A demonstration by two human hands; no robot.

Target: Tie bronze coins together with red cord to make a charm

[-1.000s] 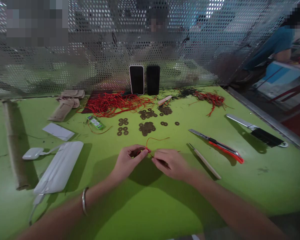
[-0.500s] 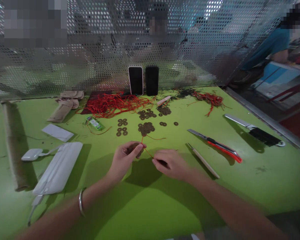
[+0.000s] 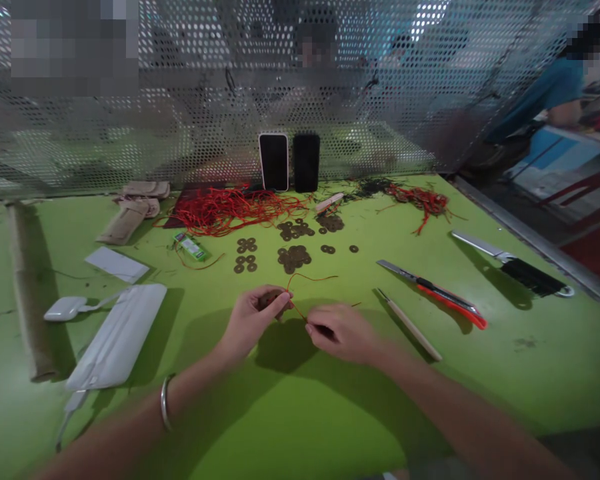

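Note:
My left hand (image 3: 253, 320) is closed in a pinch on a small cluster of brown holed coins (image 3: 273, 299) over the green table (image 3: 300, 400). A thin red cord (image 3: 310, 279) runs from those coins to my right hand (image 3: 341, 331), whose fingers are pinched on the cord just right of the coins. The cord's loose end curls away towards the coin piles. Both hands sit close together near the table's middle.
Loose coins (image 3: 294, 257) and a heap of red cords (image 3: 225, 210) lie beyond the hands. Two phones (image 3: 290, 162) lean on the perforated screen. A red utility knife (image 3: 437, 293), a wooden tool (image 3: 413, 325) and a black-handled knife (image 3: 517, 267) lie right; white devices (image 3: 117, 337) lie left.
My left hand lifted towards the coin piles, then came back a little lower. The cord's loose loop shifted with it. My right hand barely moved.

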